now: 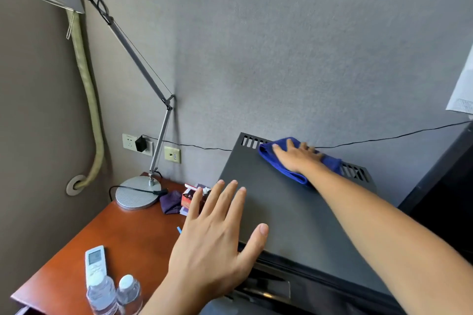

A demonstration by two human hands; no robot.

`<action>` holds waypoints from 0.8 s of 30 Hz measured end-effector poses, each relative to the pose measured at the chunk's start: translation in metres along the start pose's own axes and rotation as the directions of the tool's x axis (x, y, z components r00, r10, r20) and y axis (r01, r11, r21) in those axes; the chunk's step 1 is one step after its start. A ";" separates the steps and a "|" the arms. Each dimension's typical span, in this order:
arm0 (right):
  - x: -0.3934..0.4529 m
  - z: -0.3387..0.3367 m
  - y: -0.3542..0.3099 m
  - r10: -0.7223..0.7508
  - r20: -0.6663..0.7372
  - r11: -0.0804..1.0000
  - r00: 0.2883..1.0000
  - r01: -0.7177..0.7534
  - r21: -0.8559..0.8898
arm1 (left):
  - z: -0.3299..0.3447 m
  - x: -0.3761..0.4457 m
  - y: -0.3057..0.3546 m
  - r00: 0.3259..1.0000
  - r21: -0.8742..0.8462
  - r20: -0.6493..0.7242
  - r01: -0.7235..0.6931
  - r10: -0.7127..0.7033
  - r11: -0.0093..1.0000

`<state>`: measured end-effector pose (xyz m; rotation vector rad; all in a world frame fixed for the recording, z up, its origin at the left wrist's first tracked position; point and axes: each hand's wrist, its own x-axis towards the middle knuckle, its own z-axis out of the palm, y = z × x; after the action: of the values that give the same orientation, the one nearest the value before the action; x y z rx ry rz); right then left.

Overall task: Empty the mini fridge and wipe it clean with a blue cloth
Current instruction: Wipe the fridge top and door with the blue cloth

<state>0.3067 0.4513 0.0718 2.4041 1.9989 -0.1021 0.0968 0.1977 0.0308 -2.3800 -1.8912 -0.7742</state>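
Observation:
The dark grey mini fridge [289, 212] stands on the wooden desk, seen from above, with vent slots along its back edge. A folded blue cloth [281, 166] lies on the fridge top near the back. My right hand [297, 156] presses flat on the cloth with straight fingers. My left hand [217, 235] rests flat and spread on the front left corner of the fridge top. The fridge's inside is hidden. Two water bottles [112, 294] stand on the desk at the lower left.
A red-brown desk [133, 235] holds a remote control [95, 263], a desk lamp base [138, 193], a purple cloth [171, 201] and a small red box [188, 198]. A thin black cable [384, 138] runs along the grey wall. A dark cabinet [445, 192] is right of the fridge.

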 end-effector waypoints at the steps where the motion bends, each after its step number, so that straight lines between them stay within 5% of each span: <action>1: -0.002 0.001 -0.021 -0.064 0.001 0.998 0.998 0.064 -0.007 | 0.000 0.001 0.000 1.000 -0.001 0.000 0.011 -0.011 1.000; 5: -0.046 0.011 -0.085 -0.384 0.036 0.923 0.923 0.384 -0.004 | 0.001 0.002 0.000 1.000 0.025 -0.005 0.021 -0.021 0.999; 9: -0.098 0.013 -0.065 -0.614 0.054 0.788 0.788 0.607 0.105 | -0.002 0.008 0.000 0.999 -0.022 0.006 0.045 -0.045 0.999; 11: -0.125 0.004 -0.043 -0.681 0.070 0.690 0.728 0.608 0.392 | -0.007 0.017 0.001 0.999 0.000 0.036 0.019 -0.019 1.000; 14: -0.157 -0.009 -0.002 -0.567 0.009 0.618 0.824 0.418 0.665 | -0.012 0.040 0.005 0.991 0.042 0.123 -0.063 0.058 0.997; 17: -0.176 -0.005 0.026 -0.509 -0.069 0.755 0.858 0.483 0.444 | -0.005 0.067 0.015 0.960 0.104 0.274 -0.095 0.063 0.990; 21: -0.182 0.021 0.033 -0.527 0.026 0.849 0.850 0.525 0.061 | 0.017 0.081 0.024 0.963 0.276 0.251 -0.163 0.092 0.947; 24: -0.169 0.036 0.024 -0.493 -0.057 0.870 0.868 0.494 0.003 | 0.026 0.103 0.007 0.956 0.174 0.262 -0.182 0.133 0.968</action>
<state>0.2978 0.2795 0.0447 1.8548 2.5984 -0.0572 0.1282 0.2976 0.0491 -2.5582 -1.7263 -0.2735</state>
